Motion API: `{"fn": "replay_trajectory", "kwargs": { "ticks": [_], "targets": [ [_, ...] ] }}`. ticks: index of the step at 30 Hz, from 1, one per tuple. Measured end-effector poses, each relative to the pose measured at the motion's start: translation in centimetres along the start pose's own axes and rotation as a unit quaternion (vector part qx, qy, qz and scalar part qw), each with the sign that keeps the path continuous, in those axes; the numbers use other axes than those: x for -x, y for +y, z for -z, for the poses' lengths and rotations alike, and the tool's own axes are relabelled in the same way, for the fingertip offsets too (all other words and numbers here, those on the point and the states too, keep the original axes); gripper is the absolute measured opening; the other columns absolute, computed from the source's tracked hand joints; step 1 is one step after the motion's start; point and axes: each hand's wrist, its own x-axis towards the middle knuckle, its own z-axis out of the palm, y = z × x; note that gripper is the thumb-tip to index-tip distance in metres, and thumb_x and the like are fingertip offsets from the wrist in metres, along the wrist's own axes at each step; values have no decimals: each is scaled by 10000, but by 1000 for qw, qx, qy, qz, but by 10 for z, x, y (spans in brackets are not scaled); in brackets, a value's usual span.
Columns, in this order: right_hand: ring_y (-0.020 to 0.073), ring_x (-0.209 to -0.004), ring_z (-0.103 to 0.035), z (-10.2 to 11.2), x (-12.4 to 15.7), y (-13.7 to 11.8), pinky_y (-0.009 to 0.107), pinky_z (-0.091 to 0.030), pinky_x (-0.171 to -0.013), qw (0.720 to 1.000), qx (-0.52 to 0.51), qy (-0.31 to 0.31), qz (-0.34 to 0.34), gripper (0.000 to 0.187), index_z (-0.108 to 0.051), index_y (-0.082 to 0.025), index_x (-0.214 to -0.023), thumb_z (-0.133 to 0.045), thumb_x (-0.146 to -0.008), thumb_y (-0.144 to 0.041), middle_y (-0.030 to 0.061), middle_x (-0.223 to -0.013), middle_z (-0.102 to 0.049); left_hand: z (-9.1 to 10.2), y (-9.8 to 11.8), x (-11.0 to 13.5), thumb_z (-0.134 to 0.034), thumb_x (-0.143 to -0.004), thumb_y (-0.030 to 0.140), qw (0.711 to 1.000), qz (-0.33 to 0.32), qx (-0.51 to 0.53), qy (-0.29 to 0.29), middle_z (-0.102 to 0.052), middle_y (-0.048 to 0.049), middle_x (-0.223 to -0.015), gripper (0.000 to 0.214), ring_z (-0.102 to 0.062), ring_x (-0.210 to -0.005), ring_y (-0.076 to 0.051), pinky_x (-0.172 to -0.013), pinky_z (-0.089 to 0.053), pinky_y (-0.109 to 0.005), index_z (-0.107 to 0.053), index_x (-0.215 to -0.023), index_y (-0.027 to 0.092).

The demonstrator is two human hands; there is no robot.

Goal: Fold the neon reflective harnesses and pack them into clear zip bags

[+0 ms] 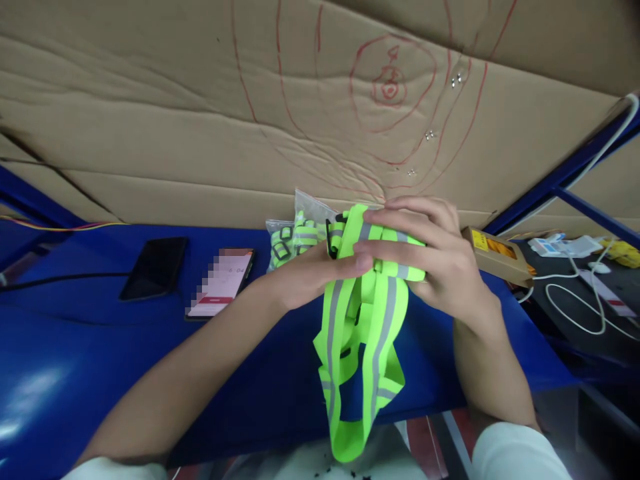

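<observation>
A neon-yellow reflective strap harness (386,313) with grey stripes and black buckles is held up in front of me, partly bundled, its long loops hanging past the table's front edge. My left hand (327,267) grips the bundle from the left, its thumb pressed on the near side. Around the right part of the bundle my right hand (435,253) is closed, fingers laid over the top. Just behind my left hand, clear plastic bags (305,230) hold more folded neon straps with black buckles.
On the blue table (75,360) lie a black phone (154,268) with a cable and a lit phone (223,280). A cardboard box (497,257) stands at right, beside a dark surface with white cables (575,320). A cardboard wall (165,153) with red drawn rings closes the back.
</observation>
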Motion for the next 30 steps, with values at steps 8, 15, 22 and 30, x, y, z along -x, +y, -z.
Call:
{"fn": "replay_trajectory", "kwargs": {
  "ticks": [8, 15, 22, 30],
  "targets": [
    [324, -1627, -158, -10, -1, 10, 580, -167, -1335, 985, -129, -117, -13, 660, -476, -297, -1517, -594, -874, -205, 39, -1706, -256, -8, 0, -3, -933, -713, 361, 990, 53, -34, 130, -801, -39, -1118, 470, -738, -1113, -282, -909, -605, -350, -782, -1139, 232],
    [352, -1629, -156, -17, -4, -1, 615, -83, -1331, 992, -77, -96, -21, 689, -486, -309, -1513, -605, -846, -186, 50, -1703, -304, -8, 6, 0, -947, -703, 375, 993, 3, -67, 101, -784, -31, -1209, 535, -638, -1326, -331, -1061, -562, -424, -769, -1200, 293],
    [394, -1617, -172, -14, -7, -5, 650, -113, -1310, 997, -53, -35, -35, 661, -478, -347, -1508, -671, -876, -327, 31, -1719, -269, -19, 8, 1, -909, -749, 346, 987, -17, -75, 138, -784, -58, -1218, 427, -663, -1290, -330, -1068, -570, -421, -788, -1140, 223],
    [175, -899, -671, -43, -8, 3, 322, -554, -814, 863, -423, 30, -273, 365, -634, -226, -1015, -779, -865, -526, 23, -995, -703, -16, 22, 0, -817, -832, 471, 969, -132, 0, 208, -759, -81, -1280, 478, -686, -1256, -326, -1011, -605, -381, -740, -1209, 188]
  ]
}}
